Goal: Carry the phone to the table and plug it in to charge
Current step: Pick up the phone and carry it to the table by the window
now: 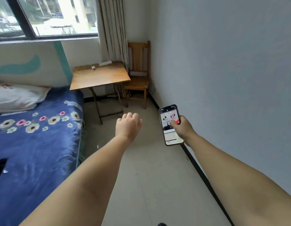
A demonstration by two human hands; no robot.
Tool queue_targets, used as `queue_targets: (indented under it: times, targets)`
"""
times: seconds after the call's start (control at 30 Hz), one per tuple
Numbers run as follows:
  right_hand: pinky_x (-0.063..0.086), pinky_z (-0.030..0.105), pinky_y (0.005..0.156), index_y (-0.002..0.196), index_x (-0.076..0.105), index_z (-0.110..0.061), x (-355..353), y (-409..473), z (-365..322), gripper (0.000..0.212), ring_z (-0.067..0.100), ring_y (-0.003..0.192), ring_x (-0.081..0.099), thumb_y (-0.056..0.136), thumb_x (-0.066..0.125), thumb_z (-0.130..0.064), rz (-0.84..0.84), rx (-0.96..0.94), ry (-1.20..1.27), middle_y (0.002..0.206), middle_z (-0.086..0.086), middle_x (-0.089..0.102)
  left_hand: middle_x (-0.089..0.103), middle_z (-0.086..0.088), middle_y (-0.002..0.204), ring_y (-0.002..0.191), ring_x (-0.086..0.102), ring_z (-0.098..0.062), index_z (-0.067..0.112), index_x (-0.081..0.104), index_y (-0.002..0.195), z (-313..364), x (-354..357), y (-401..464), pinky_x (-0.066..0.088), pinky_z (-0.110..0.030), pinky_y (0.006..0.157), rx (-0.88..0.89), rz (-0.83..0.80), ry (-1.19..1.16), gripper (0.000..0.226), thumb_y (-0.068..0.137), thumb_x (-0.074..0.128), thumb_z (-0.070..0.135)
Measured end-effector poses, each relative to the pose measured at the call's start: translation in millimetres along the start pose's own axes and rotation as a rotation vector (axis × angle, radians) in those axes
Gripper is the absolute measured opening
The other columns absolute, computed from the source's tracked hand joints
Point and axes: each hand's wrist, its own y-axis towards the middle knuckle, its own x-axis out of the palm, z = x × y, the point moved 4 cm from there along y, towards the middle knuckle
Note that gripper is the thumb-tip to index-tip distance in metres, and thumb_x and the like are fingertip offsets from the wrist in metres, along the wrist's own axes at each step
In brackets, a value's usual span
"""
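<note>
A phone [169, 118] with its lock screen lit is held upright in my right hand [184, 128], thumb on the glass, out in front near the right wall. My left hand [128, 125] is stretched forward, palm down, fingers loosely curled and holding nothing. Ahead stands a small wooden folding table [102, 77] under the window. On its far edge lie a small charger plug [93, 68] with a thin cable and a white power strip [105, 63].
A bed with a blue floral cover [35, 139] and a white pillow [17, 97] fills the left side. A wooden chair [138, 74] stands in the corner right of the table, beside a curtain [113, 30]. Pale tiled floor [141, 168] runs between bed and wall.
</note>
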Motion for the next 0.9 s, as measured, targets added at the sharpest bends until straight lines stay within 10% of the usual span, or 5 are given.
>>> queue_targets:
  times: [0.3,0.9]
  targets:
    - [0.034,0.018,0.051,0.101,0.052,-0.011,111,203,-66,0.015,0.021,0.081,0.055,0.09,0.056,-0.02,-0.175,-0.127,-0.067,0.095,0.005,0.057,0.058,-0.013,0.114,0.106,0.051,-0.031,0.011,0.052,0.115,-115,21,157,0.04,-0.041,0.085,-0.187,0.067,0.043,0.036,0.095,0.036,0.036]
    - [0.037,0.026,0.061,0.114,0.05,-0.006,366,543,-197,0.026,0.018,0.086,0.051,0.093,0.054,-0.019,-0.267,-0.106,-0.048,0.1,0.004,0.054,0.057,-0.013,0.12,0.109,0.05,-0.031,0.011,0.05,0.121,-380,70,473,0.042,-0.043,0.084,-0.306,0.028,0.084,0.039,0.095,0.036,0.036]
